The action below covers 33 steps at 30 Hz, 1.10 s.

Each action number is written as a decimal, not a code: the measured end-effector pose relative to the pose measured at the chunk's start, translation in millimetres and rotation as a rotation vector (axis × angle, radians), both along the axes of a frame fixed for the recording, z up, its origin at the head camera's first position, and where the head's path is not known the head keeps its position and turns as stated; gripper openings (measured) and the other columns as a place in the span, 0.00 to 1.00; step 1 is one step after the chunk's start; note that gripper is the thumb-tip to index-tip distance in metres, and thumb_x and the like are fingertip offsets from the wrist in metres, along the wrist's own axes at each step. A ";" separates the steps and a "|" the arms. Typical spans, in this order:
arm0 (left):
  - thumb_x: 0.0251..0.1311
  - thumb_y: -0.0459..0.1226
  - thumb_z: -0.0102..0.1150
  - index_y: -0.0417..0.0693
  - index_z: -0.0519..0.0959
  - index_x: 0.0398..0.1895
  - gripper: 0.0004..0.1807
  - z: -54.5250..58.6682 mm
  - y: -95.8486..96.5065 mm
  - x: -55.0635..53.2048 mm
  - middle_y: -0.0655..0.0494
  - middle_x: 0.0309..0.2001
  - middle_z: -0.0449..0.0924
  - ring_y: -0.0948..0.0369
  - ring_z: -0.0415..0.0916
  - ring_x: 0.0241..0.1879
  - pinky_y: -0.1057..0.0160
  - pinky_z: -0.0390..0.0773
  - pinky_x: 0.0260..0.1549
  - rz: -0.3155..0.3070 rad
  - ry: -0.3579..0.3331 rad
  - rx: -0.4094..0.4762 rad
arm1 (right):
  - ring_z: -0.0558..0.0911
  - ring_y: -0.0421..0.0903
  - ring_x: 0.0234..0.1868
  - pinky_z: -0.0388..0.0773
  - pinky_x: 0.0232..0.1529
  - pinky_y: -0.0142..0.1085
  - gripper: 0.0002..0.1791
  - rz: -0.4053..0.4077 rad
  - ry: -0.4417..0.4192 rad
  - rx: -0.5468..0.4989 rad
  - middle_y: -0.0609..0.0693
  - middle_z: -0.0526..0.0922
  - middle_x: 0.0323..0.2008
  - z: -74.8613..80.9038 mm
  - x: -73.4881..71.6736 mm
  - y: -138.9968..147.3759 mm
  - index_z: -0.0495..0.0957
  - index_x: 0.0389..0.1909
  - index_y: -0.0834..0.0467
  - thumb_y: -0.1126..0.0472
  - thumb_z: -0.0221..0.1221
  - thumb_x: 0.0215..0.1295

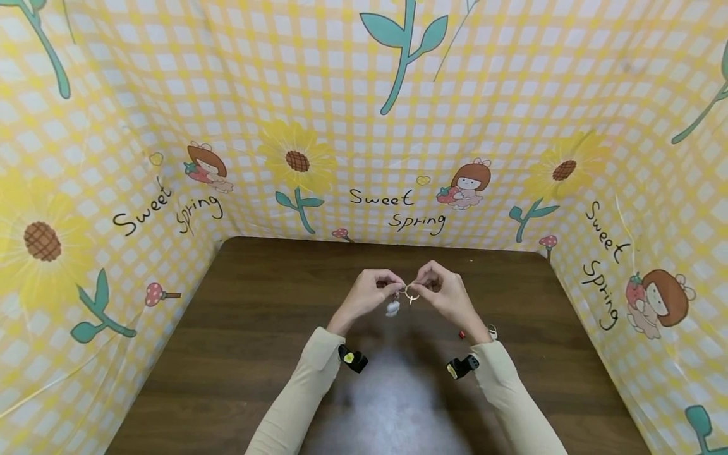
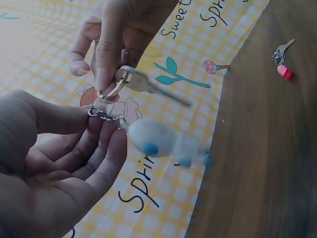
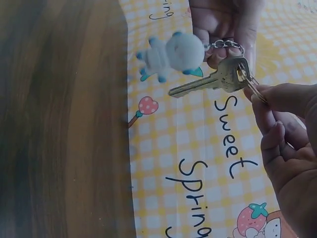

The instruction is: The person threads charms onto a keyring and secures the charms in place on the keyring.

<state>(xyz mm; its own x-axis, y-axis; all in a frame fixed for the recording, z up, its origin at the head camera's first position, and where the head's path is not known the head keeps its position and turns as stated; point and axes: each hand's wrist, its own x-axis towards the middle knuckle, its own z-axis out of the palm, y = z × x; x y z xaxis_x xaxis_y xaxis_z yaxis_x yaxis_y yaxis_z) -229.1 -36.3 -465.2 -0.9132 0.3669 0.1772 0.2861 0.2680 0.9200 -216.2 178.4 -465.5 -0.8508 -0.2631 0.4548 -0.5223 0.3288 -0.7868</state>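
Observation:
Both hands meet in the air over the table. My left hand [image 1: 372, 292] pinches the silver chain [image 2: 106, 116] of a keychain between thumb and fingers. From that chain hangs a small white animal figurine [image 3: 183, 52] with blue ears and feet, blurred in the left wrist view. My right hand [image 1: 446, 292] pinches a gold split ring [image 3: 255, 89] between thumb and forefinger. A key [image 3: 218, 82] dangles from this ring, its blade pointing away from the right hand. Chain and ring come together between the two sets of fingertips.
A second key [image 2: 283, 50] with a red charm [image 2: 285, 72] lies on the brown wooden table [image 1: 256, 354]; in the head view it is near the right wrist. A yellow checked cloth [image 1: 318, 76] with printed flowers walls in the table's back and sides.

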 end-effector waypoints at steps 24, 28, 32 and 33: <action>0.68 0.27 0.68 0.31 0.86 0.36 0.04 -2.6 8.6 3.8 0.42 0.34 0.90 0.54 0.88 0.30 0.57 0.88 0.36 0.133 -0.059 0.220 | 0.89 0.48 0.31 0.82 0.33 0.29 0.08 -0.093 0.135 -0.011 0.51 0.91 0.33 -8.3 2.1 -12.5 0.85 0.43 0.61 0.70 0.72 0.65; 0.68 0.28 0.68 0.33 0.86 0.38 0.04 0.2 8.7 3.3 0.42 0.34 0.90 0.54 0.89 0.32 0.63 0.87 0.36 0.140 -0.092 0.245 | 0.89 0.53 0.33 0.81 0.35 0.27 0.07 -0.085 0.011 -0.059 0.51 0.91 0.34 -7.1 4.4 -10.9 0.89 0.43 0.60 0.67 0.72 0.66; 0.69 0.28 0.67 0.32 0.86 0.39 0.04 1.8 7.8 3.5 0.41 0.36 0.90 0.52 0.89 0.34 0.62 0.87 0.38 0.147 -0.114 0.249 | 0.89 0.53 0.36 0.81 0.36 0.28 0.06 -0.066 -0.093 -0.054 0.55 0.91 0.36 -7.1 6.2 -9.2 0.89 0.43 0.63 0.67 0.71 0.67; 0.69 0.28 0.67 0.32 0.86 0.40 0.04 2.2 7.5 3.6 0.41 0.36 0.90 0.53 0.89 0.34 0.62 0.87 0.38 0.150 -0.119 0.249 | 0.89 0.51 0.35 0.81 0.36 0.28 0.06 -0.063 -0.113 -0.056 0.56 0.91 0.37 -7.4 6.7 -8.8 0.89 0.43 0.64 0.67 0.71 0.68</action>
<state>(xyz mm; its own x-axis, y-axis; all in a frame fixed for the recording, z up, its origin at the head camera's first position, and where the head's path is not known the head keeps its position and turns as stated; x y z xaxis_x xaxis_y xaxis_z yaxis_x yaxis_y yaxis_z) -225.4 -28.8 -463.0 -0.9735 0.1855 0.1337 0.1472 0.0609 0.9872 -209.5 169.6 -472.9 -0.9114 -0.1847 0.3678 -0.4092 0.3119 -0.8575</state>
